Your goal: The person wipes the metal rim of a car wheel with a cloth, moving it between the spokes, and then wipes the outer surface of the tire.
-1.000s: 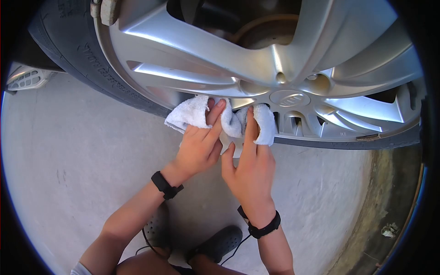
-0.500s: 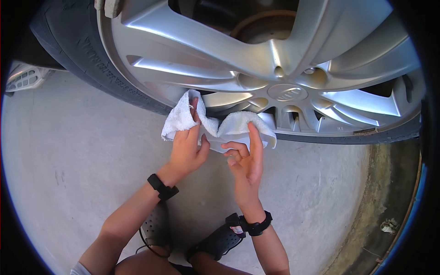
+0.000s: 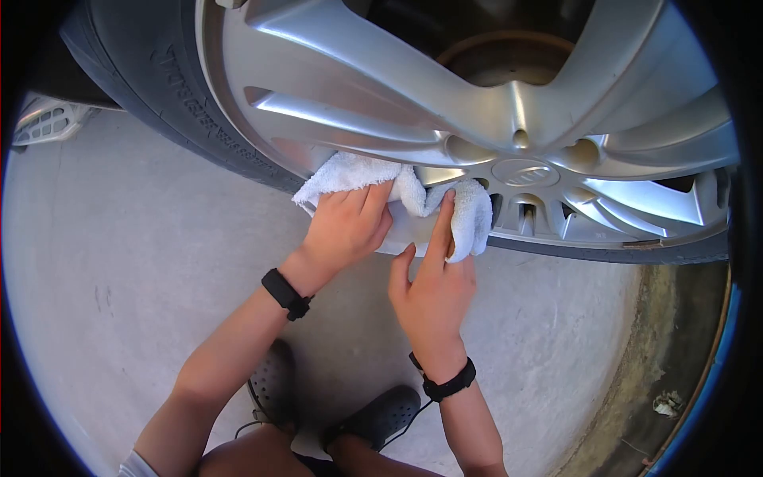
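Note:
A white terry cloth [image 3: 354, 169] lies bunched against the lower spokes and rim of a silver alloy wheel [image 3: 445, 111]. My left hand [image 3: 343, 229] presses the cloth's left part to the metal, its fingertips partly sunk in the folds. On the right end of the cloth, my right hand [image 3: 435, 298] grips a fold; its index finger runs along the fabric near the wheel hub and its thumb stands apart. The cloth hides this hand's other fingertips. Between the hands, a flatter piece of the cloth hangs below the rim.
A black tire [image 3: 187, 103] surrounds the wheel. Below is a grey concrete floor [image 3: 127, 262], with my dark clogs [image 3: 381, 417] on it. A light slotted plastic piece [image 3: 52, 123] is at the left. Crumpled debris [image 3: 668, 404] lies by the floor's right edge.
My left fingers have come down over the cloth and pushed it against the wheel. My right hand has turned its back upward and taken hold of the cloth's right end.

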The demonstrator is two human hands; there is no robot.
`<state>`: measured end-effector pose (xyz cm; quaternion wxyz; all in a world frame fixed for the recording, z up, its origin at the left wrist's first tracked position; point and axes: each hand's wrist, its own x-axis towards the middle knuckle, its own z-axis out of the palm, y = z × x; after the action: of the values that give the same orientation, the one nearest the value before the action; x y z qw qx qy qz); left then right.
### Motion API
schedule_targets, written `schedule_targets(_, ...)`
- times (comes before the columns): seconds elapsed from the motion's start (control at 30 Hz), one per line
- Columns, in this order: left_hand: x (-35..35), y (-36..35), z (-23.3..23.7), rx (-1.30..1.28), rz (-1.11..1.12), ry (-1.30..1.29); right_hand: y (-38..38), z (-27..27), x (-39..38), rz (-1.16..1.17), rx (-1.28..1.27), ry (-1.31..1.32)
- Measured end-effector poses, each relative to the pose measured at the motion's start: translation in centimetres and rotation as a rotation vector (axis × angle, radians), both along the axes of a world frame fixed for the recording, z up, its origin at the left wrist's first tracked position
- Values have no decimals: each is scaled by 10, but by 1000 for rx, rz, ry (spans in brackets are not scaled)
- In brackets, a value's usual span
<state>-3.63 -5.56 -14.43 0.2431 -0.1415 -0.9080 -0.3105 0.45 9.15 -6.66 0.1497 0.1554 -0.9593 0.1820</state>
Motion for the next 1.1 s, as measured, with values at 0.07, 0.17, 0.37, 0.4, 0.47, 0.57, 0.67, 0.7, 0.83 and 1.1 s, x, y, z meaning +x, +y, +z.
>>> schedule_targets(0.07,-1,-2,-5,-51,17,55,-1,-5,-2,3,4,40)
schedule_targets(0.17,0,-1,-6,-43,9,52,-7,-10,5,-24,-111,-64)
schedule_targets(0.37,8,-4,-31,-179,51,154,2,-52,16,195,59,-268)
schedule_targets(0.4,13,-5,-39,-181,55,126,3,-57,19,158,16,-300)
schedule_targets(0.47,28,-10,-54,-187,53,56,0,-66,24,88,-80,-360)
schedule_targets(0.57,50,-17,-67,-171,-11,-177,7,-56,18,127,-41,-301)
schedule_targets(0.67,64,-17,-70,-103,-149,-259,13,-43,14,149,-11,-322)
schedule_targets(0.7,66,-17,-69,-72,-200,-233,13,-41,13,163,0,-294)
schedule_targets(0.83,57,-6,-59,49,-221,-202,17,-36,13,145,-22,-263)
schedule_targets(1.1,45,18,-27,178,-235,-237,41,-49,19,26,-259,-277)
